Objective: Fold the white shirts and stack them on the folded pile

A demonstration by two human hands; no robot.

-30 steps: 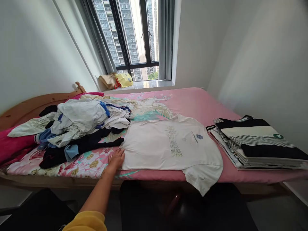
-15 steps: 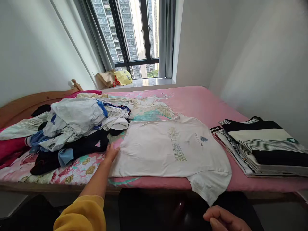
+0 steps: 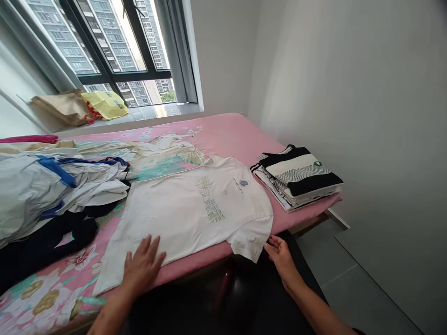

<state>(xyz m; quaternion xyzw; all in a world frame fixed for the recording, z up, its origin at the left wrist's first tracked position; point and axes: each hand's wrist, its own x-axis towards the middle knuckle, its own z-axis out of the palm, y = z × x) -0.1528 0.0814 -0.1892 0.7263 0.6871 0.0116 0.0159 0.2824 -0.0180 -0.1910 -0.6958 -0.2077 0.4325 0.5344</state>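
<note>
A white T-shirt (image 3: 174, 204) with small printed lettering and a dark round emblem lies spread on the bed, its neck toward the right. My left hand (image 3: 143, 263) is open, fingers spread over the shirt's near edge close to its lower end. At the near right, a sleeve hangs past the bed's edge. My right hand (image 3: 281, 258) is at that sleeve's hem, with thumb and bent fingers closed at the cloth; the fingertips are partly hidden.
Heaped clothes (image 3: 66, 190) lie on the left of the bed. A folded stack (image 3: 296, 172), striped black and white on top, sits at the right end. The pink floral bedsheet (image 3: 230, 132) covers the bed. Paper and yellow bags (image 3: 104, 104) rest on the windowsill.
The view has turned to the right. My left hand has come from the shirt's lower hem to its near edge. My right hand has moved up along the hanging sleeve.
</note>
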